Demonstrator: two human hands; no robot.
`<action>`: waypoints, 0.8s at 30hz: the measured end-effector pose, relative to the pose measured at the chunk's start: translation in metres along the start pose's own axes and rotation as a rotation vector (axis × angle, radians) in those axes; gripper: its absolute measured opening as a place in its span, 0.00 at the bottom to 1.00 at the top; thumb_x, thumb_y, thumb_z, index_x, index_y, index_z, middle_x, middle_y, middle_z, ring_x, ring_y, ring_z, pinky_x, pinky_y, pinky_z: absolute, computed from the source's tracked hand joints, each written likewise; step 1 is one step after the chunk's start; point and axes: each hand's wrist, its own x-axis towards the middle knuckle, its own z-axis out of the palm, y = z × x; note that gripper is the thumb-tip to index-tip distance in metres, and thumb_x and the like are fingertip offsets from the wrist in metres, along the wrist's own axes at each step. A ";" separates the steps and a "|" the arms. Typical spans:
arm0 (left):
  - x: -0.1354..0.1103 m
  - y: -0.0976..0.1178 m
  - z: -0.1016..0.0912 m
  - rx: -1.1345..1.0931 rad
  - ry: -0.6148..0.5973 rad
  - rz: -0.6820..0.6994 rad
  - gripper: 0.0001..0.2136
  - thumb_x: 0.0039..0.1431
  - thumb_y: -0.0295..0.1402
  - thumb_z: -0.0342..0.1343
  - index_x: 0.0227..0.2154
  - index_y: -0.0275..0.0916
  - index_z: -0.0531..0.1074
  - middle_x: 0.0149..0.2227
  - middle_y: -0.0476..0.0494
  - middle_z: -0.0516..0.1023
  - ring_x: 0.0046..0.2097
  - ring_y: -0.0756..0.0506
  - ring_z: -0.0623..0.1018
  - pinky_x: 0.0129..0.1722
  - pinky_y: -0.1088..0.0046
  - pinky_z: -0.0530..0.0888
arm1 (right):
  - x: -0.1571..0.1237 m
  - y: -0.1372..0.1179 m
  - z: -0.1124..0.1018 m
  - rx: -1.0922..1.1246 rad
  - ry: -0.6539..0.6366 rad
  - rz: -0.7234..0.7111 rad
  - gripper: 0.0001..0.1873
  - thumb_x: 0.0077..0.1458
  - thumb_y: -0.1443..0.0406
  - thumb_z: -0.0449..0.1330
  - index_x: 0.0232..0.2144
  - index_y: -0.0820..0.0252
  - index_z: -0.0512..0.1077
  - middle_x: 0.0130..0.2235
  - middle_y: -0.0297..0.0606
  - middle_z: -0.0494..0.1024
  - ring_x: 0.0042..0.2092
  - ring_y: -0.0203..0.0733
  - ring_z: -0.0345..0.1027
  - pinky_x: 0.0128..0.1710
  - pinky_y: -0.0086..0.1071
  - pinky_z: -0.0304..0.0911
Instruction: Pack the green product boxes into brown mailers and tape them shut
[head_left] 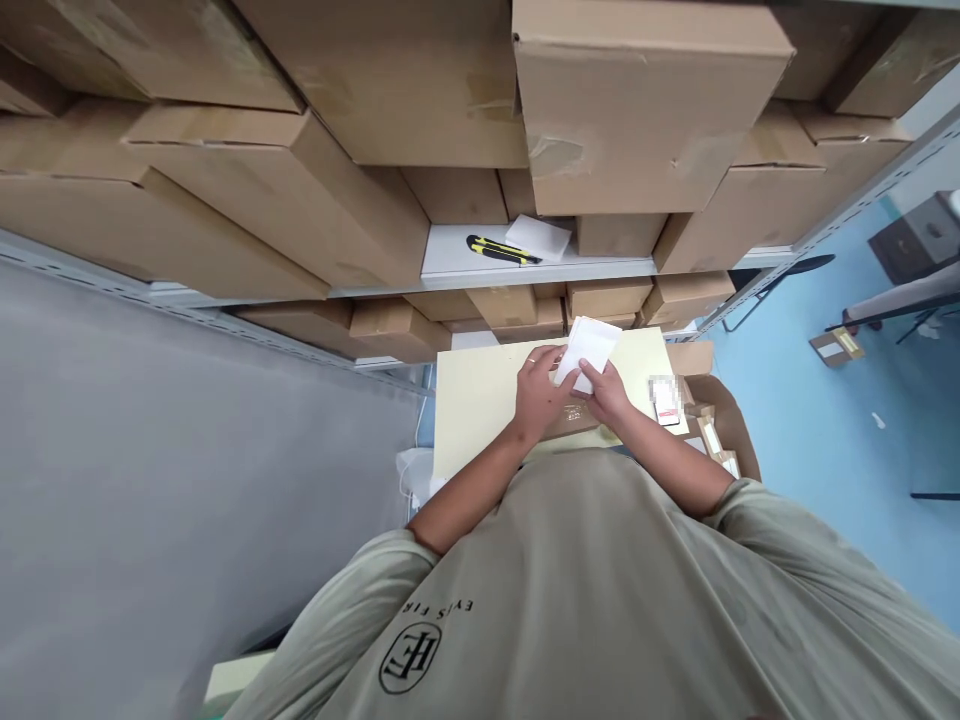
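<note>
Evidently the left hand (pixel 541 388) and right hand (pixel 607 390) grasp the white papers (pixel 591 346) between them, long axis slanting rightward toward the far edge of the tabletop (pixel 474 400).

We cannot see some fingers of our right hand (pixel 609 393) behind the thin white paper sheets (pixel 592 345). It and our left hand (pixel 540 392) partly hide a flat brown cardboard box (pixel 561 425), whose pale marks we find too small to read. Blurring obscures a white rectangular item's (pixel 665 403) top; the upper edge crops a large brown carton (pixel 420 80).
</note>
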 end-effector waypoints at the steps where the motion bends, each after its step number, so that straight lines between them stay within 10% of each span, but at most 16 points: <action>1: -0.001 0.003 -0.002 0.017 0.016 0.030 0.18 0.66 0.41 0.71 0.56 0.44 0.84 0.54 0.39 0.84 0.50 0.41 0.85 0.52 0.60 0.86 | -0.006 -0.003 0.006 0.006 -0.003 -0.017 0.33 0.56 0.47 0.78 0.57 0.49 0.74 0.56 0.41 0.87 0.58 0.56 0.82 0.45 0.47 0.88; 14: -0.016 0.006 -0.031 -0.242 0.069 -0.207 0.17 0.59 0.49 0.75 0.32 0.40 0.81 0.33 0.45 0.82 0.31 0.47 0.79 0.31 0.69 0.80 | -0.054 -0.005 0.043 -0.044 -0.176 0.051 0.35 0.64 0.44 0.70 0.68 0.43 0.71 0.62 0.38 0.84 0.62 0.55 0.80 0.51 0.49 0.87; 20: -0.021 0.015 -0.046 -0.047 0.172 -0.028 0.29 0.65 0.45 0.72 0.67 0.45 0.78 0.58 0.37 0.80 0.46 0.44 0.83 0.43 0.68 0.83 | -0.058 0.001 0.061 -0.068 -0.198 0.019 0.37 0.62 0.43 0.71 0.69 0.43 0.71 0.62 0.38 0.84 0.65 0.56 0.77 0.57 0.49 0.83; 24: -0.009 0.022 -0.064 0.076 0.164 0.164 0.30 0.68 0.47 0.70 0.70 0.47 0.76 0.66 0.35 0.75 0.60 0.38 0.81 0.56 0.60 0.83 | -0.062 0.004 0.067 -0.050 -0.250 0.063 0.38 0.61 0.43 0.73 0.68 0.43 0.71 0.61 0.38 0.85 0.61 0.56 0.80 0.51 0.49 0.86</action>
